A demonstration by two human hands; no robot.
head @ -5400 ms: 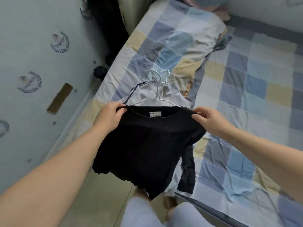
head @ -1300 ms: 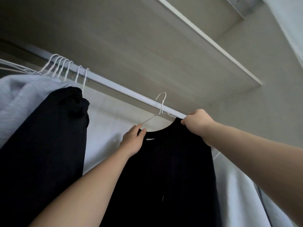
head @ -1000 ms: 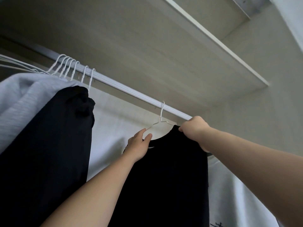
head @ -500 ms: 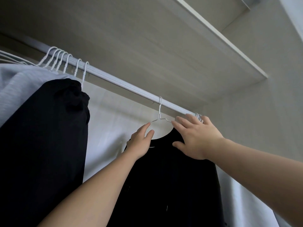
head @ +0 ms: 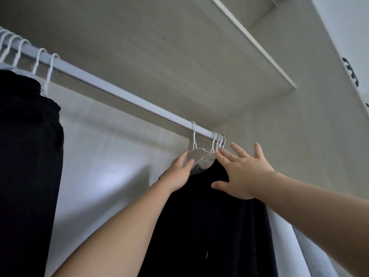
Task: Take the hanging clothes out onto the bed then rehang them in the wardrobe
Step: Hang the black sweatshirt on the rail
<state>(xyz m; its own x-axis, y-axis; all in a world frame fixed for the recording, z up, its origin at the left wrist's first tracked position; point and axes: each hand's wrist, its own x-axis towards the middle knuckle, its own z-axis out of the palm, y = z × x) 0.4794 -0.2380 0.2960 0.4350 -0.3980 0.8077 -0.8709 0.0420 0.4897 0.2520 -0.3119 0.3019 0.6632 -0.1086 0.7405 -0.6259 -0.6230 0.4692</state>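
Observation:
A black top (head: pixel 209 216) hangs from a white wire hanger (head: pixel 194 142) hooked over the white wardrobe rail (head: pixel 119 92). My left hand (head: pixel 179 172) touches the top's left shoulder just under the hanger arm, fingers fairly straight. My right hand (head: pixel 242 172) lies spread on the right shoulder, fingers straight and reaching up toward several more hanger hooks (head: pixel 218 139) bunched at the rail's right end. Pale garments (head: pixel 295 242) hang behind the black top on the right.
At the rail's left end, several white hooks (head: pixel 30 54) carry dark clothes (head: pixel 26 156). A shelf (head: pixel 249 37) runs overhead and the wardrobe's side wall (head: pixel 299 146) stands close on the right. Bare rail lies between the two groups.
The top went from the bed to the rail. In the last second its hook settled on the rail, my right hand let go of the shoulder and spread flat; the view shifted right.

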